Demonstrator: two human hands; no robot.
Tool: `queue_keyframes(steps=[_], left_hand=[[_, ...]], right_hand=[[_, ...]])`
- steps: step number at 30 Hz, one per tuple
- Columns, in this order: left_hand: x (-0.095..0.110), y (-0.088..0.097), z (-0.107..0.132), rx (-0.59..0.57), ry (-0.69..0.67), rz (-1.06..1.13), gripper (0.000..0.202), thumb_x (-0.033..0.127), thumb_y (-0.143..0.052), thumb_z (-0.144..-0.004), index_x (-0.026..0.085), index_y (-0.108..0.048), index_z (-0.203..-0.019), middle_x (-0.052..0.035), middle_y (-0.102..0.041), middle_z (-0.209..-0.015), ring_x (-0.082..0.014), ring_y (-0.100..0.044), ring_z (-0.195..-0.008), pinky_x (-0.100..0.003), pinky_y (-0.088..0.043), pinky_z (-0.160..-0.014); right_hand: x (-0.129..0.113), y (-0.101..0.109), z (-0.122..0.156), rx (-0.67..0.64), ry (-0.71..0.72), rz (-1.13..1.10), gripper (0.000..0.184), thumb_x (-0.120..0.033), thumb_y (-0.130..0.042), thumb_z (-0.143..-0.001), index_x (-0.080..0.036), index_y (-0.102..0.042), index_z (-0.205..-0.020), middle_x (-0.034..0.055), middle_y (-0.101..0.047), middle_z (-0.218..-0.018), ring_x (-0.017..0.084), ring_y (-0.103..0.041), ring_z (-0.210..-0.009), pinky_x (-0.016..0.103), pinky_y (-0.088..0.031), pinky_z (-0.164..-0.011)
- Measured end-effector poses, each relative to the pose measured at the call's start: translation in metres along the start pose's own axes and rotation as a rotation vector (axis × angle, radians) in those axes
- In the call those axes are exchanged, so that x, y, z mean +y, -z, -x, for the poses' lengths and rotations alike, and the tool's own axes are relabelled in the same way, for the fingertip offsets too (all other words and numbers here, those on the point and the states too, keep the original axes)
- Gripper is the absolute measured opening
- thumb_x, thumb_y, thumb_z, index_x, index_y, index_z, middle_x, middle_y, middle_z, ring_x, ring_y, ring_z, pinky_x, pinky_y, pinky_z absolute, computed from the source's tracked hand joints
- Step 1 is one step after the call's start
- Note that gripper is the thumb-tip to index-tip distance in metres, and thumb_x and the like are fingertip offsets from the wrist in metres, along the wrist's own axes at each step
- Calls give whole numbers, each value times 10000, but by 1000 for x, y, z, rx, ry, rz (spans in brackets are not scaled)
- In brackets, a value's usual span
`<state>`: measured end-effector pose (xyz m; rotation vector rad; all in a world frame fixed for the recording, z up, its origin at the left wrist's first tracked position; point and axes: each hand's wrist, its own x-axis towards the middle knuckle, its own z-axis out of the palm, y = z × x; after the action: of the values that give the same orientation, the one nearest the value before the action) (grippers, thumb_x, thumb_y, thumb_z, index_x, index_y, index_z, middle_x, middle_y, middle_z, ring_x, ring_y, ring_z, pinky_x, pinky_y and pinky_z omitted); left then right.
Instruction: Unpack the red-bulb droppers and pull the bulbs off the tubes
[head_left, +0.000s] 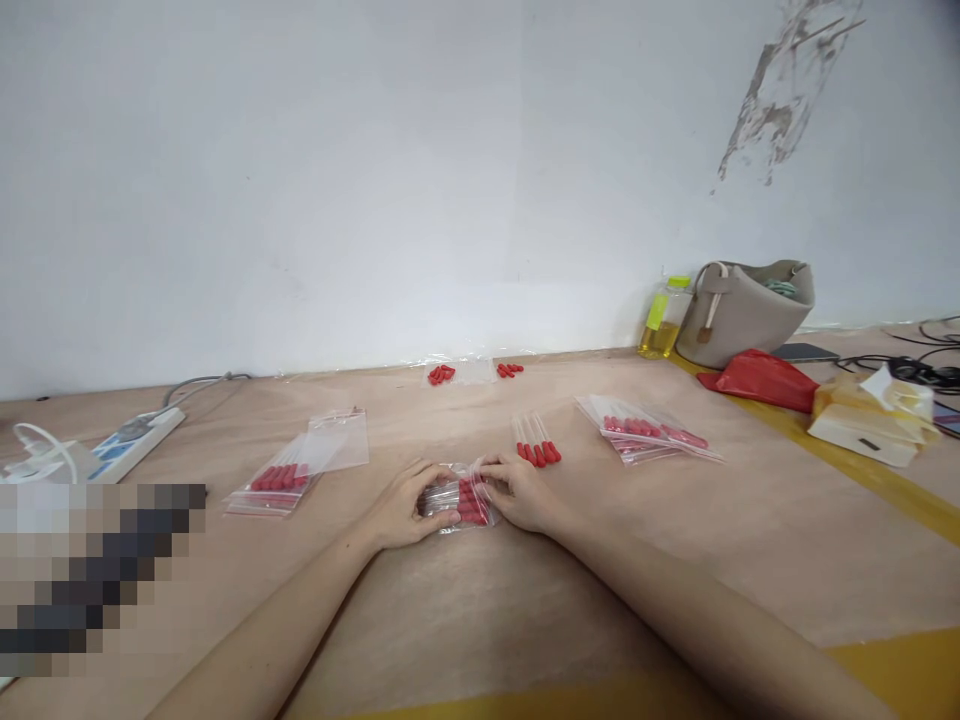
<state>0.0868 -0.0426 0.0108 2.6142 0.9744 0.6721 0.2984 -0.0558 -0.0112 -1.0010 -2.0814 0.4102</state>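
A clear zip bag (pixel 448 496) lies flat on the table in front of me, holding several glass droppers with red rubber bulbs (pixel 471 500). My left hand (pixel 412 503) curves round the bag's left side, thumb and fingers on its edges. At the open-looking right end, my right hand (pixel 517 490) pinches the plastic beside the bulbs; its fingertips are partly hidden. Just beyond my right hand, several loose droppers (pixel 537 452) lie in a row with their red bulbs toward me.
Filled bags lie in a pile (pixel 634 428) at right and another (pixel 279 477) at left, by a flat bag (pixel 339 440). Loose red bulbs (pixel 442 374) sit near the wall. A bottle (pixel 664 320), grey handbag (pixel 742 310) and tissue pack (pixel 870 415) stand right; a power strip (pixel 139 440) left.
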Motion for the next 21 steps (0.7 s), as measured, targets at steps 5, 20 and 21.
queue_keyframes(steps=[5,20,21], left_hand=[[-2,-2,0,22,32,59,393,422,-591,-732,198,-521,-1048,-58,-571,-999,-192,-540,-922,-325,-430,-813],[-5,-2,0,-20,129,140,380,460,-612,-698,179,-556,-949,-37,-570,-914,-166,-539,-803,-262,-431,-668],[-5,-2,0,-27,129,142,381,462,-609,-701,178,-555,-949,-37,-568,-911,-162,-535,-788,-259,-428,-657]], right_hand=[[-3,2,-4,-94,-127,59,218,-140,-549,-747,-188,-618,-949,49,-595,-923,152,-525,-892,274,-399,-788],[-2,8,-11,-268,-322,23,162,-224,-621,-689,-165,-555,-825,3,-597,-732,110,-525,-649,204,-344,-552],[-2,8,-11,-266,-330,33,158,-227,-625,-688,-165,-554,-815,5,-598,-735,112,-526,-653,206,-345,-553]])
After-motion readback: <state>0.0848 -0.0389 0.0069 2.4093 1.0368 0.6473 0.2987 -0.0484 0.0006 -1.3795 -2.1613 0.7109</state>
